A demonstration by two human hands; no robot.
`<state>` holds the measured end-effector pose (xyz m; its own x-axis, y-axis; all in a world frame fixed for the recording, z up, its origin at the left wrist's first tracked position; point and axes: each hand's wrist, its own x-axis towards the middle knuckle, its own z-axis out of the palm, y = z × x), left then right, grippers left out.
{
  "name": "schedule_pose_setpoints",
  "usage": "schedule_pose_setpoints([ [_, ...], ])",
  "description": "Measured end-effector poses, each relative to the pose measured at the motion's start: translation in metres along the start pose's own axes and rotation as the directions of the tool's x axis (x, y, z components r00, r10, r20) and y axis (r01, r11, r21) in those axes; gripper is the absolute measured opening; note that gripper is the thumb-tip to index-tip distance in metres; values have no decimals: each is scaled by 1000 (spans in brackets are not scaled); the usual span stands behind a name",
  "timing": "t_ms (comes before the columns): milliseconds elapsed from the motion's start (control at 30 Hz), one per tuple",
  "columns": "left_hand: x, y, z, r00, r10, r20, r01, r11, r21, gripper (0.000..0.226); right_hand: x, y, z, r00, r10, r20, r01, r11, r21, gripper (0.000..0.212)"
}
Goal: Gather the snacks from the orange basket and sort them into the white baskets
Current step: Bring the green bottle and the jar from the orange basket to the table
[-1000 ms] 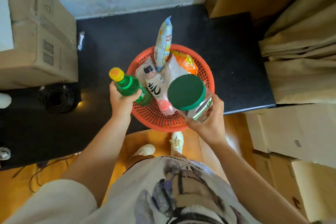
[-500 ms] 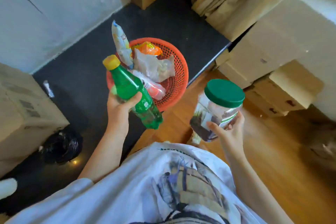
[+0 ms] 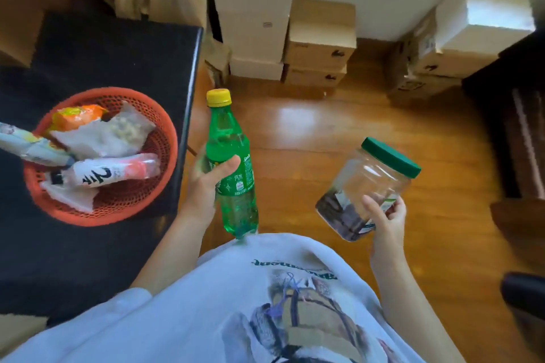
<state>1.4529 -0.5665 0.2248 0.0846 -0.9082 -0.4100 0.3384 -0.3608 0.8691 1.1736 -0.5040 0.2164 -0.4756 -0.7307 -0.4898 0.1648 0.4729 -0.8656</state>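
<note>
- L hand (image 3: 206, 183) fingers curled round green plastic soda bottle w/ yellow cap (image 3: 231, 165), thumb across label; R hand (image 3: 386, 215) fingers wrapped on clear plastic jar w/ green lid (image 3: 368, 188), gripped low on its side.
- Black tabletop (image 3: 118, 53): now at left of view; 1 s ago it sat straight ahead. View has swung right, over wood floor (image 3: 339, 132) and stacked cardboard boxes (image 3: 318, 41).
- Round orange mesh basket (image 3: 165, 127): on the tabletop, snack packets + a pink-white bottle (image 3: 112, 172) left inside.
- Bottle + jar: both out over the floor, well clear of the basket, vs. above it 1 s ago.
- Judgement: carry leg under way; white baskets not in view, so destination cannot be told. More trips likely.
</note>
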Motion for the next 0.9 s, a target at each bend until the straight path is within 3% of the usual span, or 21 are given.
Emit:
schedule_pose_setpoints([
  [233,-34,-55,126,926,-151,345,71,970,233,42,-43,38,-138,966,50,-255,-3,984,180,82],
  [333,-64,-86,185,886,-188,423,64,955,290,44,-61,59,-199,940,79,-332,0,973,233,83],
  [433,-99,-119,242,835,-235,497,75,944,321,42,-82,76,-256,903,103,-416,17,962,274,71],
  [633,-156,-174,345,698,-374,611,104,897,431,48,-115,102,-351,802,121,-584,126,923,363,75],
  [900,-205,-234,459,473,-511,718,49,829,557,62,-134,135,-423,621,297,-725,199,835,512,79],
])
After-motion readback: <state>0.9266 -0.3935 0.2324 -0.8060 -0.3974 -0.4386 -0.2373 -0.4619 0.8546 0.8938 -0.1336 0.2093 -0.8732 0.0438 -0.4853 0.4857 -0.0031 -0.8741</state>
